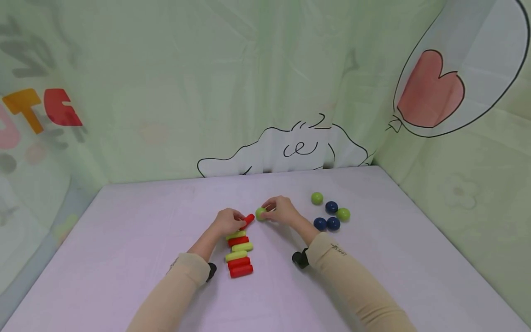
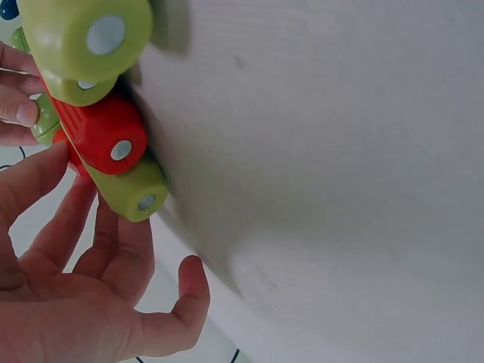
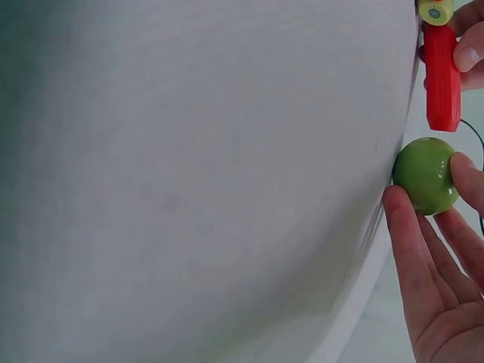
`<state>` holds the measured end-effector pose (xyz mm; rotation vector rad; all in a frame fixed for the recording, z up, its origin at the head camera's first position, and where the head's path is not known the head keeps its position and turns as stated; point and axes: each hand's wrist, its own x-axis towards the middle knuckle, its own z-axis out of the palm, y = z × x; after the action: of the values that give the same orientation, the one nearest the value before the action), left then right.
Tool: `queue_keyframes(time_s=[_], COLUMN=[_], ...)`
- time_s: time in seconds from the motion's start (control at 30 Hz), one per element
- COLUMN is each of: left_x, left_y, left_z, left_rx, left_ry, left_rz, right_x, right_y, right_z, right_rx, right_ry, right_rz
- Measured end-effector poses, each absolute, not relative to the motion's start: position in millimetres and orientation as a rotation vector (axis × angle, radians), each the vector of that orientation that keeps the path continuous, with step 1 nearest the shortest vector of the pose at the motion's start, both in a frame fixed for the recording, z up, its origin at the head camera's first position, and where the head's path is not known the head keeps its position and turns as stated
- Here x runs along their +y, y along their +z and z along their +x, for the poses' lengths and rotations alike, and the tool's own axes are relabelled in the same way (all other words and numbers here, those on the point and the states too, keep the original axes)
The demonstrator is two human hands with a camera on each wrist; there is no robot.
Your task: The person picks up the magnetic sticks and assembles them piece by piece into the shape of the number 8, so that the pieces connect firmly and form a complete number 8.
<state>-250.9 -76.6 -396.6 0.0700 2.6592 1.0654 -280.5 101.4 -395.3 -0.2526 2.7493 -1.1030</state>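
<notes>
My left hand (image 1: 227, 221) pinches a red ribbed rod (image 1: 249, 220) at the far end of a column of rods. Just right of it, my right hand (image 1: 283, 212) holds a green ball (image 1: 260, 214) between thumb and fingers. In the right wrist view the ball (image 3: 426, 175) sits close to the end of the red rod (image 3: 442, 83), with a small gap between them. Toward me from the left hand lie several red rods (image 1: 238, 263) and yellow-green rods (image 1: 242, 247), side by side. The left wrist view shows the pale ends of these rods.
On the right of the white-covered table (image 1: 274, 295) lie several loose balls: a green ball (image 1: 317, 198), another green ball (image 1: 343, 214), and blue balls (image 1: 333, 224). A printed cloth curtain (image 1: 178, 92) stands behind the table's back edge.
</notes>
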Motion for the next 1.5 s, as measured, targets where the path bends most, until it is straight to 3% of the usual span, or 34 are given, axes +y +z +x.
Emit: queue_keyframes(time_s=[1.5], left_x=[-74.2], left_y=[-395.1], left_z=[-249.5], left_rx=[2.644], left_ry=[1.104], left_rz=[0.082], right_x=[100.8], right_y=[-400.7], right_z=[-280.9], right_rx=[2.644], right_ry=[-1.284], right_rz=[-0.154])
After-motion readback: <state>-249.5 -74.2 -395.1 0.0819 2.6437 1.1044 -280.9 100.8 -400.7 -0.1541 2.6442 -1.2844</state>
